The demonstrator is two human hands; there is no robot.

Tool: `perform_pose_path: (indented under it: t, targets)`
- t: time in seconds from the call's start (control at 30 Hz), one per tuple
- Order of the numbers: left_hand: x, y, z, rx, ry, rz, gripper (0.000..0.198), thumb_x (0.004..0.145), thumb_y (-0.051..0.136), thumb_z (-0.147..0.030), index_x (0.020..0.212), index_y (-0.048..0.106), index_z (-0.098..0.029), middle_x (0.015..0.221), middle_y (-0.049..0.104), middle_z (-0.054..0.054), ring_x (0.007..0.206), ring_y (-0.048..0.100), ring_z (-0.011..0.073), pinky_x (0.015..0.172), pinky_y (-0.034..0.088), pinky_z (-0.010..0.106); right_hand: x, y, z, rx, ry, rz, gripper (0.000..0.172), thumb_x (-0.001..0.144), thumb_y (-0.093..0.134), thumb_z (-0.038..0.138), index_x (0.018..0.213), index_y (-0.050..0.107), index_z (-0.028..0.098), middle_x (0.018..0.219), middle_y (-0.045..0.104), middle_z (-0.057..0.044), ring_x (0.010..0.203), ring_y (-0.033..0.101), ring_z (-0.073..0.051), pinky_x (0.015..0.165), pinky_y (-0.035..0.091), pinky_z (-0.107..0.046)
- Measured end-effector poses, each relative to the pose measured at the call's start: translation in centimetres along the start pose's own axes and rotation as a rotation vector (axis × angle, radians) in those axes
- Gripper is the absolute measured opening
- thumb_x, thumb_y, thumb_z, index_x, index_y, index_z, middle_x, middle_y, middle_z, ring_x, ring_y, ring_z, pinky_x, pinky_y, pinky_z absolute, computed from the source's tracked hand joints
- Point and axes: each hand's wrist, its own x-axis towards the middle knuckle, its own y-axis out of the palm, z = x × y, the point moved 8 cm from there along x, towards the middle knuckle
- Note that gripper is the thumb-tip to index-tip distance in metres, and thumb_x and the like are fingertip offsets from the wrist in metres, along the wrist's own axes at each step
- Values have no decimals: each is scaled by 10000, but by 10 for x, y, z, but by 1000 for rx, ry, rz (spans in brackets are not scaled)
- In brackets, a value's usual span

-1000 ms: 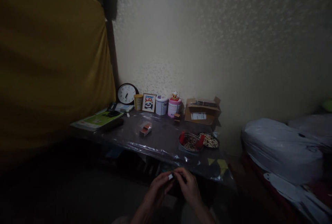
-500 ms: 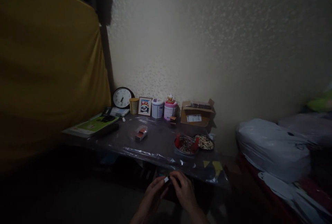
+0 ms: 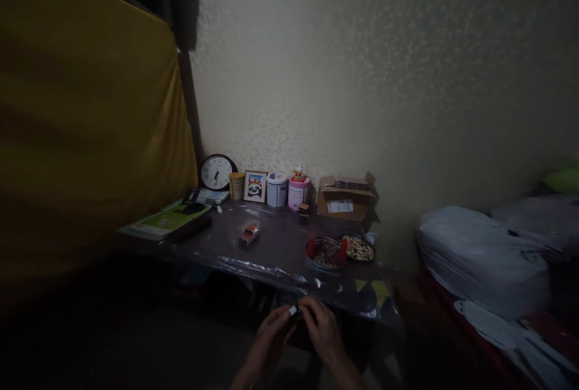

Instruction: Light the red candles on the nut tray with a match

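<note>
Just in front of the table's near edge, my left hand [image 3: 270,331] pinches a small block-like piece [image 3: 294,310], whitish on the side that shows and dark at its right end. My right hand [image 3: 320,325] meets it from the right, its fingers closed at the dark end. Dim light hides the exact kind of this piece. Nearest on the table are a round plate [image 3: 326,265] with small bits and two red upright pieces, and behind it a second plate [image 3: 371,258] full of short pale sticks.
Plastic sheeting covers the table [image 3: 280,239]. A small orange-brown pack in clear wrap [image 3: 249,232] lies mid-table. Along the wall stand a clock [image 3: 218,172], a framed panda picture [image 3: 256,187], two tubs [image 3: 277,190] and an open cardboard box [image 3: 341,203]. White bags [image 3: 484,257] lie at right.
The view has shifted slightly, so the table things sit a little further right. Both hands keep their hold on the small piece, which has barely moved.
</note>
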Motion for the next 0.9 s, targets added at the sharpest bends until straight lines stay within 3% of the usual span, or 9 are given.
perform_pose_path:
  t: [0.13,0.27,0.53,0.73,0.83,0.9]
  targets:
    - [0,1,-5,20,-39,-42,185,618,704,-285,770,703,-179,842,718,62,895,613,212,884,393,346,3,-11,-5,85,84,-101,180,839,452,304,788,603,220,757,672,-12,723,628,-159,672,479,-235]
    - [-6,15,-19,35,-39,-30,197,658,668,-312,812,695,-192,899,715,66,942,604,222,903,376,357,6,-25,-4,146,104,-208,186,847,445,307,822,600,207,791,676,-21,760,629,-162,709,482,-245]
    - [-11,39,-31,39,19,-9,146,668,662,-283,769,688,-181,820,714,45,824,614,165,811,408,283,8,-27,14,74,-89,-221,164,855,436,232,846,599,219,818,662,-36,794,619,-159,737,493,-269]
    - [-10,44,-34,15,48,3,163,667,656,-300,757,680,-166,732,694,42,750,610,169,791,423,305,9,-54,36,41,-158,-340,175,869,420,212,892,593,213,858,657,-59,847,611,-170,766,492,-305]
    - [-10,48,-39,4,65,18,149,687,639,-282,768,669,-161,761,684,45,759,606,169,802,424,314,9,-51,50,3,-272,-280,200,865,423,173,942,602,220,902,664,-64,875,609,-177,797,482,-333]
    - [-11,50,-44,5,77,27,146,697,631,-270,784,665,-158,785,682,50,774,604,173,806,424,314,11,-43,45,-32,-290,-223,214,867,414,175,916,618,220,879,671,-59,858,613,-182,793,479,-338]
